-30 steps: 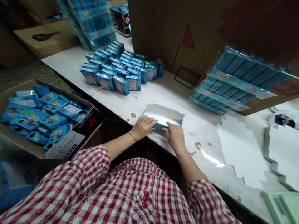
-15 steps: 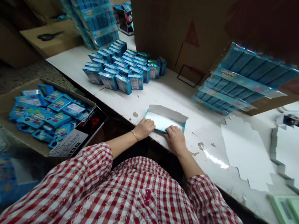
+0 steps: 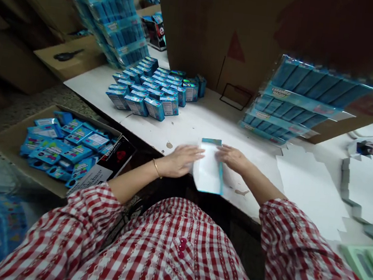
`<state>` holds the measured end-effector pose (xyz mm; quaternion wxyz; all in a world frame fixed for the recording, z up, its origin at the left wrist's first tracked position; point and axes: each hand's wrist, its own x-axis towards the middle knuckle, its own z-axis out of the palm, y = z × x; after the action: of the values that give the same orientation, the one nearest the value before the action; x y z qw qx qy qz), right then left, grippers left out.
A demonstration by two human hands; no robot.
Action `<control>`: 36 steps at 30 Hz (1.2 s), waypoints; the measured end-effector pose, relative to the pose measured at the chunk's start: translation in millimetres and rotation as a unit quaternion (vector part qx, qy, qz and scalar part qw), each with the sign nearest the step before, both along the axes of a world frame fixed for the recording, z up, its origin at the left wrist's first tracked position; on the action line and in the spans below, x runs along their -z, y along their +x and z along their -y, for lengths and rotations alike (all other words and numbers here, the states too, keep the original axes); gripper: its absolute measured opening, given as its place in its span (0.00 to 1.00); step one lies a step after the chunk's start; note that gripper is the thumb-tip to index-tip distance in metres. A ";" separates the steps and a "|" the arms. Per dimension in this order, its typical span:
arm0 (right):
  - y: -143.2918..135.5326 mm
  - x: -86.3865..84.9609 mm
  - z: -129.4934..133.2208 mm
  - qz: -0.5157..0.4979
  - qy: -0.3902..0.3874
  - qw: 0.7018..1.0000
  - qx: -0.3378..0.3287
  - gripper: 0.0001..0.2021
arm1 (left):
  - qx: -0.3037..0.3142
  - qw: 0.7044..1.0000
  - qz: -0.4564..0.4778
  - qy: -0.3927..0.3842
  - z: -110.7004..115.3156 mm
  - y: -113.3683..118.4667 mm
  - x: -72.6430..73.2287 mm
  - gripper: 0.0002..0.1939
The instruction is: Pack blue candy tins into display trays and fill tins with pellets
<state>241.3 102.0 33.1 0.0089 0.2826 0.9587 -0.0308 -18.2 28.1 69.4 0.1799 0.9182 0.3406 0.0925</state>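
A partly folded carton [image 3: 208, 169], white inside with blue edges, stands lengthwise toward me at the table's front edge. Its near end reaches past the edge. My left hand [image 3: 181, 159] grips its left side, fingers together and slightly blurred. On the right side, my right hand [image 3: 233, 158] holds the upper part of the carton between thumb and fingers. A blue flap shows at the far end. Behind and to the left, several small blue boxes [image 3: 155, 89] stand in rows on the white table [image 3: 180, 132].
An open cardboard box [image 3: 8, 137] full of blue packs sits at the lower left. Hanging-style blue pack strips [image 3: 278, 101] lean on a large brown carton [image 3: 199, 29]. Flat white blanks [image 3: 308, 190] and a green device [image 3: 361, 263] lie at right.
The carton has turned from lying crosswise to pointing toward me. My hands have moved up from its near edge to its two sides. The view has shifted slightly.
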 end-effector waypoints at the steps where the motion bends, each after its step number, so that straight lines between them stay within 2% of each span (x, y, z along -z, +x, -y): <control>1: 3.9 -4.0 -3.0 -0.012 0.018 1.000 0.022 0.11 | -0.008 0.999 -0.011 0.038 -5.0 -3.5 0.8 0.27; 2: 6.8 -8.7 -1.4 -0.025 0.037 0.998 0.054 0.14 | -0.007 0.997 -0.027 0.065 -9.9 -4.5 4.3 0.28; 4: 8.8 -18.5 18.4 -0.079 0.080 0.984 0.141 0.18 | 0.018 0.994 -0.058 0.091 -18.3 0.8 16.5 0.19; 6: 5.0 -24.7 57.6 -0.165 0.123 0.952 0.225 0.18 | 0.024 0.992 -0.073 0.100 -24.5 13.1 29.8 0.10; 7: 0.8 -25.1 80.7 -0.198 0.135 0.939 0.248 0.18 | 0.014 0.992 -0.074 0.105 -27.1 20.2 35.0 0.12; 8: -4.5 -23.1 103.5 -0.217 0.143 0.930 0.261 0.17 | 0.003 0.992 -0.072 0.106 -29.8 27.0 38.7 0.14; 10: -16.4 -12.1 139.8 -0.200 0.142 0.931 0.270 0.17 | -0.005 0.994 -0.067 0.089 -35.0 38.2 42.1 0.14; 12: -25.9 5.3 156.4 -0.154 0.148 0.932 0.292 0.20 | -0.009 0.996 -0.066 0.055 -38.2 45.6 42.8 0.12; 14: -29.7 22.7 154.4 -0.118 0.171 0.922 0.325 0.22 | -0.049 0.995 -0.062 0.057 -36.1 49.2 44.6 0.13; 16: -28.0 34.6 142.7 -0.096 0.194 0.915 0.340 0.21 | -0.096 0.987 -0.044 0.119 -27.8 49.3 50.1 0.16; 19: -22.0 39.9 127.3 -0.052 0.188 0.927 0.320 0.20 | -0.091 0.975 -0.026 0.199 -11.8 45.0 64.0 0.23; 21: -19.8 39.5 123.3 -0.019 0.164 0.935 0.314 0.19 | -0.068 0.977 -0.049 0.197 -5.7 41.9 73.1 0.19; 23: -18.9 39.2 121.8 0.005 0.136 0.940 0.312 0.15 | -0.067 0.977 -0.088 0.181 -5.0 40.4 79.0 0.10; 24: -18.5 39.2 120.9 0.014 0.123 0.943 0.310 0.12 | -0.070 0.977 -0.106 0.173 -6.0 40.3 80.4 0.09; 26: -16.8 39.0 117.5 0.027 0.097 0.945 0.310 0.11 | -0.063 0.977 -0.126 0.159 -8.1 41.1 80.8 0.12; 31: -8.8 33.8 104.8 0.058 0.044 0.956 0.283 0.18 | -0.066 0.982 -0.128 0.122 -0.8 46.7 76.5 0.17; 36: 3.1 25.3 99.4 0.041 0.008 0.968 0.248 0.18 | -0.082 0.987 -0.099 0.094 3.9 46.4 63.8 0.17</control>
<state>244.4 2.6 7.8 0.0379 0.5123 0.8579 -0.0130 28.3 24.2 5.6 0.0502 0.9047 0.4204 0.0470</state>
